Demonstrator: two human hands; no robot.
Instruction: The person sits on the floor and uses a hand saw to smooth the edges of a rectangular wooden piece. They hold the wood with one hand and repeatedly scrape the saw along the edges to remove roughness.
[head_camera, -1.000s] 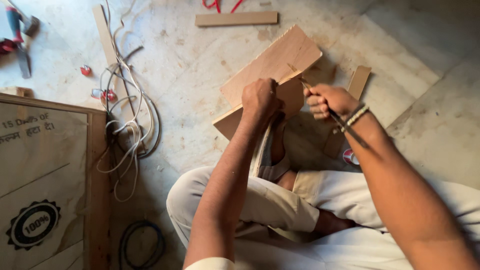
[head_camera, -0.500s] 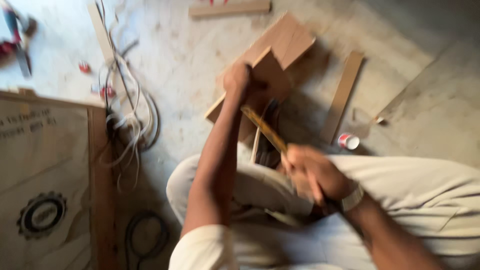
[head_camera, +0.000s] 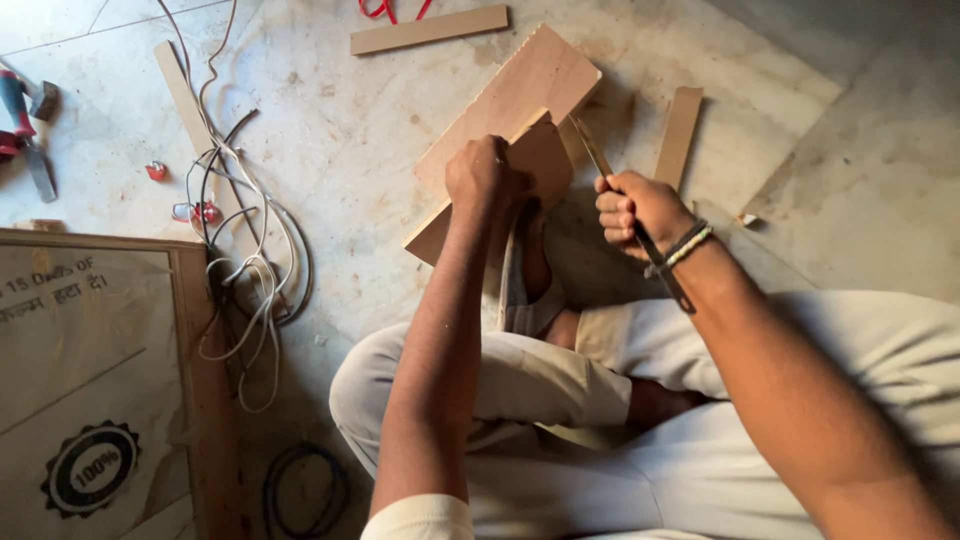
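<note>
- Left hand (head_camera: 482, 175) in a closed grip on top edge of a small wood piece (head_camera: 545, 160), standing it upright on a larger wood board (head_camera: 510, 100) on the floor (head_camera: 340, 130).
- Right hand (head_camera: 640, 210) fisted tight round a thin blade tool (head_camera: 600, 160), tip against the small piece's right edge.
- White cables (head_camera: 240, 250) lie left; wood strip (head_camera: 677, 135) just right of the board.
- Person sits cross-legged, white trousers (head_camera: 700, 470).

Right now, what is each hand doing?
Left hand: closed on the small board.
Right hand: closed around a thin blade tool.
</note>
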